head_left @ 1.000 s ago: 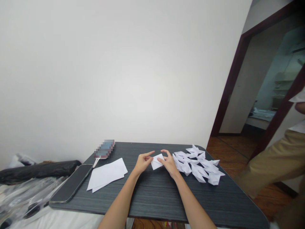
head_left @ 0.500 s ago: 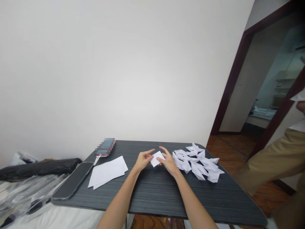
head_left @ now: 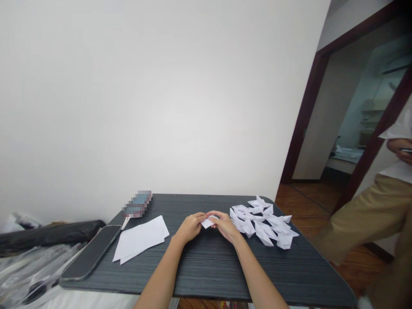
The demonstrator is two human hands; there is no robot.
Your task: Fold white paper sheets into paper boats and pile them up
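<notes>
A small folded piece of white paper (head_left: 208, 222) is held above the dark table (head_left: 206, 262), pinched between both hands. My left hand (head_left: 192, 226) grips its left side with closed fingers. My right hand (head_left: 224, 224) has its thumb on the near face, the fingers curled around the far edge. The fingers partly cover the paper, so its full shape is hidden. Just right of my right hand lies a cluster of several folded white paper boats (head_left: 262, 221). Left of my left hand, flat white paper sheets (head_left: 140, 238) overlap on the table.
A dark phone (head_left: 92, 253) lies along the table's left edge, near a blurred-out item (head_left: 138, 205) with a white cable. Wrapped bundles (head_left: 48, 236) sit beyond that edge. A person in tan trousers (head_left: 370, 214) stands at the right, near a doorway. A white wall rises behind the table.
Both hands have closed in around the folded paper, fingers curling over its top edge, and less of it shows. The view has shifted slightly.
</notes>
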